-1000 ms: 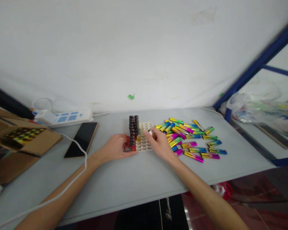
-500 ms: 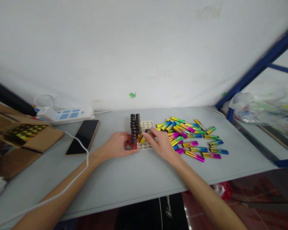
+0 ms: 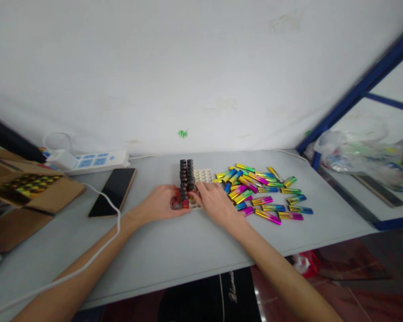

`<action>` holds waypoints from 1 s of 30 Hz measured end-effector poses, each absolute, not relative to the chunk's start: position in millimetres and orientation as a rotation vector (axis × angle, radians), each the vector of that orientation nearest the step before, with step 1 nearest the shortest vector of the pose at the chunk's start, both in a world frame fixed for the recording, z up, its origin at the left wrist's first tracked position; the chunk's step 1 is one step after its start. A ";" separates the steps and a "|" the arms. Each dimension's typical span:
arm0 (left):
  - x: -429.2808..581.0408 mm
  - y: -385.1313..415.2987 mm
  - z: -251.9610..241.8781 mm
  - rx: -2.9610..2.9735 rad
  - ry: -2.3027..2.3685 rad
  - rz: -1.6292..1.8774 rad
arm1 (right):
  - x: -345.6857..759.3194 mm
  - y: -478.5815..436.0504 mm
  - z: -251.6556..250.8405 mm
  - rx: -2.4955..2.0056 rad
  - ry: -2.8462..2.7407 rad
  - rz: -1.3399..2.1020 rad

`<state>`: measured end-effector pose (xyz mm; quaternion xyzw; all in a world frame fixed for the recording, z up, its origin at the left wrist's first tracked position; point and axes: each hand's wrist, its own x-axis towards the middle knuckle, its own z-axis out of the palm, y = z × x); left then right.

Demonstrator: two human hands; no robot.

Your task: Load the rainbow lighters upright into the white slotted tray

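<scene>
A white tray with round holes lies on the table, with two rows of black-topped lighters standing upright along its left side. My left hand is curled against the tray's front left corner, its thumb along the front by a red lighter body. Over the tray's front half, my right hand has its fingers closed at the second row, pinching a lighter that the fingers mostly hide. To the right lies a loose pile of shiny gradient-coloured lighters.
A phone and a white power strip lie to the left. Beyond them stands an open cardboard box with yellow-and-black items inside. A white cable crosses over my left forearm. Plastic bags sit right of the blue frame.
My right hand has moved left and lower with the lighter, from above the tray's holes to the second row. My left hand keeps its place. The whole view has shifted slightly.
</scene>
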<state>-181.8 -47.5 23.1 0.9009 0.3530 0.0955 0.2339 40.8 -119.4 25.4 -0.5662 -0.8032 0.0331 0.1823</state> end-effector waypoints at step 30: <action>-183.0 -40.3 23.5 2.499 1.071 0.212 | 195.5 -183.7 -10.3 -1.661 -1.714 0.009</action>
